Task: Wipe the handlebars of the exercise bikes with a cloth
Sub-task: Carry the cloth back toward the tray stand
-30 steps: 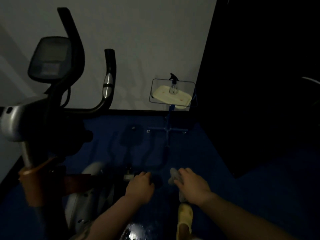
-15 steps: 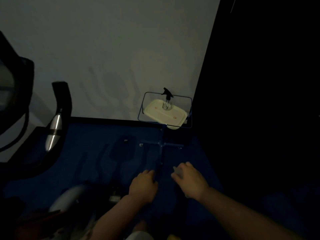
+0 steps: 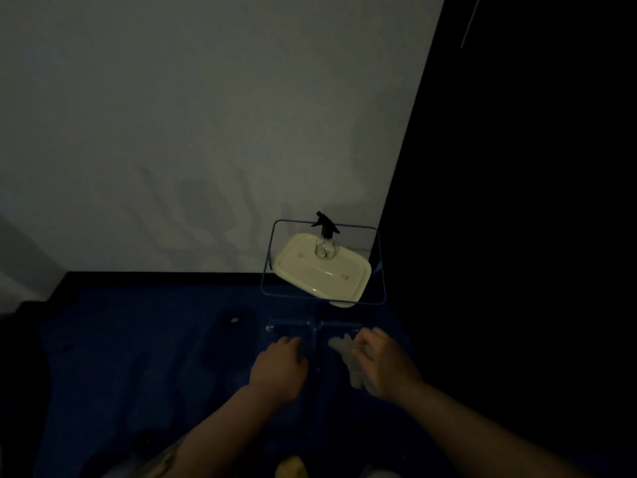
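Note:
The room is dim. My right hand [image 3: 382,367] grips a pale cloth [image 3: 350,360] that hangs down from its fingers, low in the middle of the view. My left hand [image 3: 281,367] is held beside it with fingers curled under and nothing visible in it. No exercise bike or handlebar is in view. Ahead stands a blue wire stand [image 3: 322,298] carrying a cream tray [image 3: 324,274], and a clear spray bottle [image 3: 325,241] with a black trigger head stands on the tray.
A pale wall [image 3: 206,132] fills the upper left, meeting blue carpet [image 3: 138,339] at a dark skirting. The right side is a black surface [image 3: 517,236]. The stand's cross-shaped foot [image 3: 315,327] lies just beyond my hands.
The view has swung right: the exercise bike and its handlebars have slid out of frame on the left, and the stand with the tray and bottle now sits closer and more central.

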`<state>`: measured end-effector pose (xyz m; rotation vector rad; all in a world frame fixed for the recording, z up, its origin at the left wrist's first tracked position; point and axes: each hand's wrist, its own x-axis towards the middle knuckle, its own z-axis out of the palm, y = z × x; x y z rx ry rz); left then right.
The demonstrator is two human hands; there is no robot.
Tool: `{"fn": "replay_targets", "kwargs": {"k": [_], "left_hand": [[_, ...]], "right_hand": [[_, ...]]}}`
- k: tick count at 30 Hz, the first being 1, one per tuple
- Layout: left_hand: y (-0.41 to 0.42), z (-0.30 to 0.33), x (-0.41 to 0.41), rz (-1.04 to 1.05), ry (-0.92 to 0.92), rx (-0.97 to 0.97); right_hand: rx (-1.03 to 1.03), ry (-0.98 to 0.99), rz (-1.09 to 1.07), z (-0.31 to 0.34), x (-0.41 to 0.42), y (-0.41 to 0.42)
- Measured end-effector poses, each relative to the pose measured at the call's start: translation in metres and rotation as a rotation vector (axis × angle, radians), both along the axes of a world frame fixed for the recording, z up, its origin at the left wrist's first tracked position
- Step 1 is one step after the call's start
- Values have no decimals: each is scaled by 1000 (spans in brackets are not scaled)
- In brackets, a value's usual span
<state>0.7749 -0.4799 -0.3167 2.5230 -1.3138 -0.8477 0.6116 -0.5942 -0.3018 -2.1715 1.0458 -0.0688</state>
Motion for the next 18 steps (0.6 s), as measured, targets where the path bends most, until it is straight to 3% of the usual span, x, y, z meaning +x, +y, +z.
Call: {"fn": "replay_targets", "kwargs": {"k": [7, 14, 18], "left_hand": [[-53, -2, 36, 36, 73, 14], [-122, -7, 79, 121, 78, 5], [-162, -22, 98, 159, 77, -2]], "right_hand": [[-46, -31, -12, 0, 44, -68], [67, -79, 8, -24, 98, -159], [-64, -43, 20, -51, 133, -209]]}}
